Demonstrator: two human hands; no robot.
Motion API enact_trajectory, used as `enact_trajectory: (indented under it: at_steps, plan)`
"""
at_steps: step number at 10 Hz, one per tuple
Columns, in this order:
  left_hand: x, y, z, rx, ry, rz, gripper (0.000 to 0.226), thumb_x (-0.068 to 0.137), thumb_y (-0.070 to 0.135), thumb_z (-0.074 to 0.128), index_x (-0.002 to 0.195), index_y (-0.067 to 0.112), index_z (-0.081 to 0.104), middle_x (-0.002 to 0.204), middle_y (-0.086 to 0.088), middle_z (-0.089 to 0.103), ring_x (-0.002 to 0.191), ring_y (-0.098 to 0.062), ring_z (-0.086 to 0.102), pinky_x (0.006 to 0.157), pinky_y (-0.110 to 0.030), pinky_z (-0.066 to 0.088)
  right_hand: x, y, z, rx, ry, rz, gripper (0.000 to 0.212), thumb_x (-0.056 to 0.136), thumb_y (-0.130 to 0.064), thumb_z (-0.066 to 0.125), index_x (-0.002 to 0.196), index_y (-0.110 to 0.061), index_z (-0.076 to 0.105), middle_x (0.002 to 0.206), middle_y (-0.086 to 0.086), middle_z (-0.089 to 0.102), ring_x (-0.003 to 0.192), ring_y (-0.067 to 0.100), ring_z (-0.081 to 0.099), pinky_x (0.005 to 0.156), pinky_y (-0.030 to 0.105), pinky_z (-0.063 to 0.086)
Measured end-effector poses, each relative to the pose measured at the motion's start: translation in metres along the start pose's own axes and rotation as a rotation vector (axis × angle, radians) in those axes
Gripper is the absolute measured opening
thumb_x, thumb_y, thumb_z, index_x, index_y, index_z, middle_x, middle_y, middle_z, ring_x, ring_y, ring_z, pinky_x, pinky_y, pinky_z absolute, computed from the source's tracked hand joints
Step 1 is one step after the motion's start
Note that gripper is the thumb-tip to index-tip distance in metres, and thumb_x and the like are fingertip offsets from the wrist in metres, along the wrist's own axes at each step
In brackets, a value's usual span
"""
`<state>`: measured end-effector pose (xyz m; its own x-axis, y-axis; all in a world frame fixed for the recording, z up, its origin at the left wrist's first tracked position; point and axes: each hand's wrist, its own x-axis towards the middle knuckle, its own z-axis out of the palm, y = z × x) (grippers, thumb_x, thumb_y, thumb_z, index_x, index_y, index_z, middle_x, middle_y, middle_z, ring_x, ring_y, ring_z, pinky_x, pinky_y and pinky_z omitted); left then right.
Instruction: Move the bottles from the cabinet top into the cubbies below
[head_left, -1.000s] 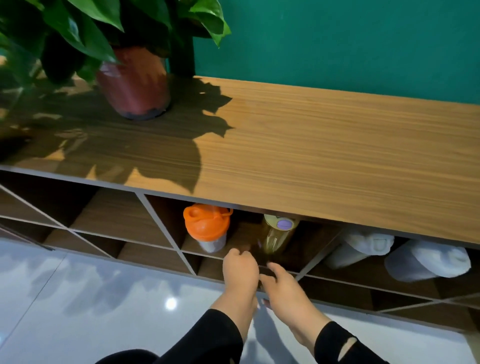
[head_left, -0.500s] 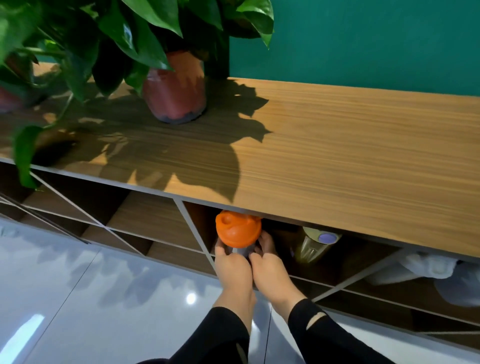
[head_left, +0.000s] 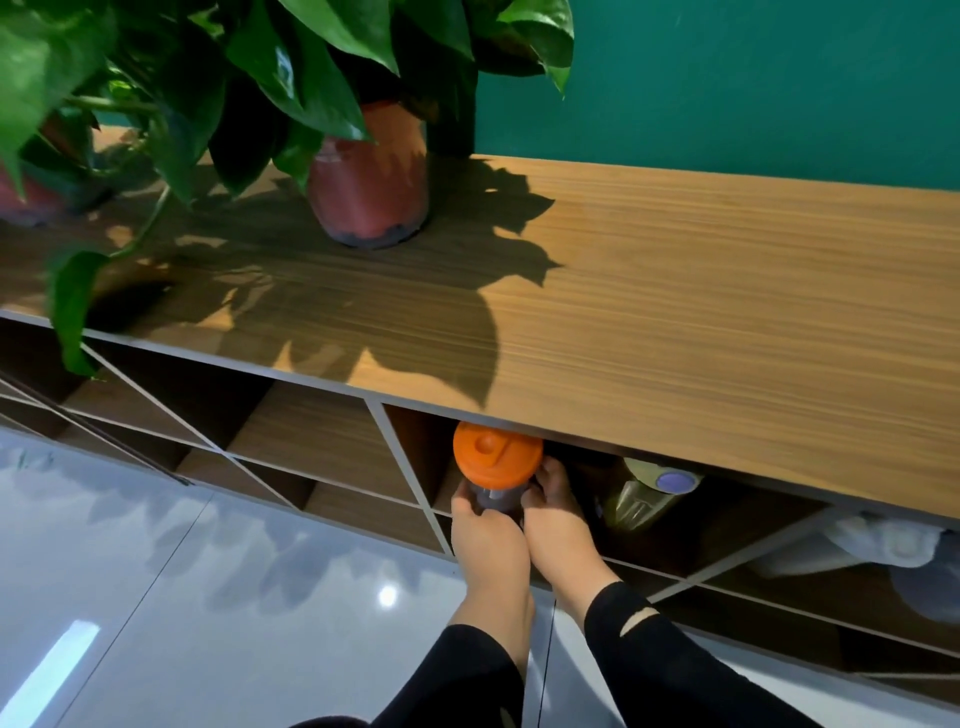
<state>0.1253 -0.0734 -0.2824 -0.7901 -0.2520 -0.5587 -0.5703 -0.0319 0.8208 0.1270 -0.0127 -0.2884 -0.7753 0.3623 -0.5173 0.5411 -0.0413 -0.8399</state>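
A clear bottle with an orange lid (head_left: 496, 460) stands at the front of a cubby under the wooden cabinet top (head_left: 727, 322). My left hand (head_left: 485, 545) and my right hand (head_left: 558, 530) wrap its body from both sides, below the lid. To its right in the same cubby stands a yellowish bottle with a purple cap (head_left: 649, 493), untouched. Black sleeves cover both my forearms. The bottle's lower body is hidden by my fingers.
A reddish plant pot (head_left: 369, 192) with large green leaves stands on the cabinet top at the left; a second pot (head_left: 26, 192) sits at the far left. White and grey bundles (head_left: 893, 551) fill a right cubby. Glossy grey floor (head_left: 208, 597) lies below.
Both hands moved left from the cubby's front edge near the yellowish bottle onto the orange-lidded bottle and closed around it. The view shifted left and closer.
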Motion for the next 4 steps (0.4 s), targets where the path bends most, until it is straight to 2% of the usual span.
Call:
enact_trajectory:
  at_steps: [1, 2, 3, 4]
  plan:
    - [0.001, 0.001, 0.001, 0.016, 0.01, -0.02, 0.053, 0.101, 0.007, 0.043, 0.152, 0.019, 0.032, 0.138, -0.012, 0.057, 0.124, -0.032, 0.055, 0.105, -0.05, 0.047, -0.006, 0.001, 0.0, -0.07, -0.011, 0.027, 0.053, 0.102, -0.02, 0.047, 0.152, -0.03, 0.03, 0.138, 0.011, 0.054, 0.12, 0.033, 0.057, 0.093, 0.038, 0.047]
    - [0.0, -0.004, 0.003, 0.03, 0.037, -0.099, 0.049, 0.102, 0.009, 0.04, 0.15, 0.015, 0.034, 0.142, -0.011, 0.054, 0.128, -0.033, 0.053, 0.107, -0.051, 0.046, -0.015, 0.005, -0.005, -0.045, 0.019, 0.033, 0.046, 0.102, -0.014, 0.044, 0.147, -0.021, 0.041, 0.136, 0.012, 0.058, 0.12, 0.03, 0.059, 0.088, 0.032, 0.046]
    - [-0.011, -0.003, 0.011, -0.057, 0.01, -0.187, 0.031, 0.1, 0.014, 0.041, 0.128, 0.01, 0.055, 0.119, -0.019, 0.065, 0.109, -0.033, 0.062, 0.097, -0.051, 0.053, -0.025, -0.001, -0.016, 0.117, -0.001, 0.121, 0.023, 0.102, -0.018, 0.048, 0.121, -0.025, 0.059, 0.114, 0.013, 0.068, 0.105, 0.03, 0.066, 0.089, 0.04, 0.053]
    - [-0.023, -0.002, 0.017, -0.166, -0.013, -0.241, 0.021, 0.096, 0.021, 0.049, 0.1, 0.009, 0.066, 0.1, -0.025, 0.07, 0.093, -0.036, 0.067, 0.092, -0.053, 0.055, -0.028, 0.001, -0.021, 0.233, -0.054, 0.2, 0.016, 0.1, -0.033, 0.052, 0.097, -0.024, 0.065, 0.101, 0.014, 0.073, 0.099, 0.031, 0.069, 0.097, 0.051, 0.053]
